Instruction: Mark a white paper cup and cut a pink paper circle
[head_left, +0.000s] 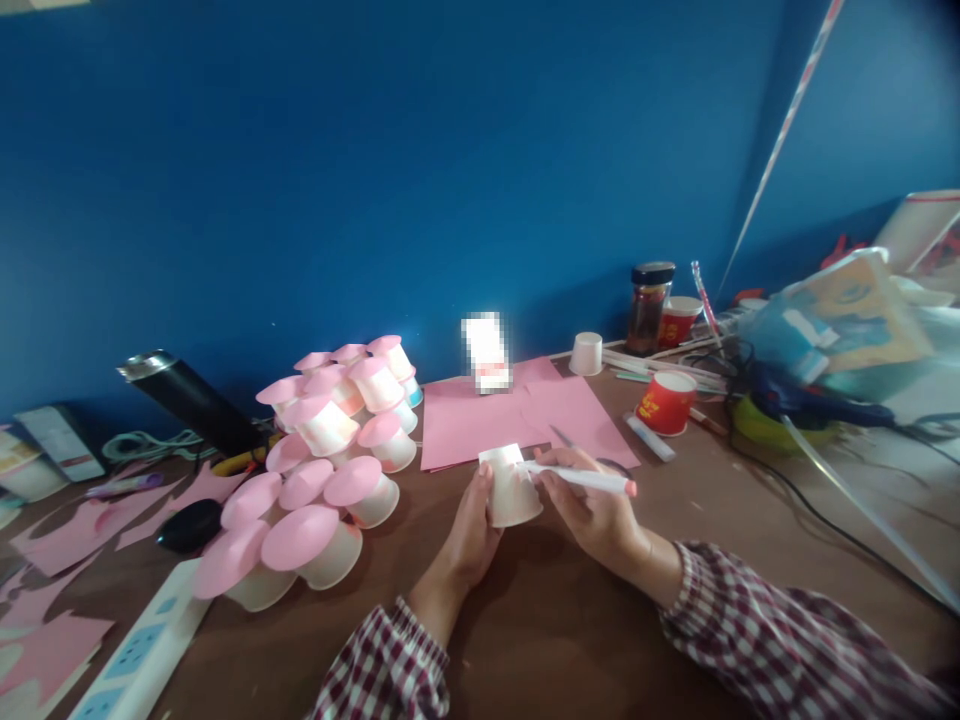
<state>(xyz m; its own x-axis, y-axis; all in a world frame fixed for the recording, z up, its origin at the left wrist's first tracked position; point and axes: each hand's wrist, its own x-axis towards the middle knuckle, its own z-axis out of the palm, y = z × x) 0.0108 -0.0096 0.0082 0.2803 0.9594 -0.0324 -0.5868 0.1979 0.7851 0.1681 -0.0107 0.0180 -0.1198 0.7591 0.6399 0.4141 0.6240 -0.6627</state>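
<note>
My left hand (474, 525) is closed around the left side of a white paper cup (516, 503), which is upside down with its wide rim toward me. In my right hand (592, 515) is a white marker pen (589, 479) with a pinkish-red end. The pen's tip meets the cup's side near the top, and some faint pink shows there. Just behind the cup lie sheets of pink paper (480, 425). Scissors (564, 438) lie on them, their handles partly hidden by my right hand.
Several cups topped with pink paper discs (300, 537) cluster at left, beside pink scraps (60, 650), a power strip (142, 640) and a black flask (191, 400). At right are a red cup (666, 403), a glue stick (649, 438), a dark jar (649, 310) and cables (825, 520).
</note>
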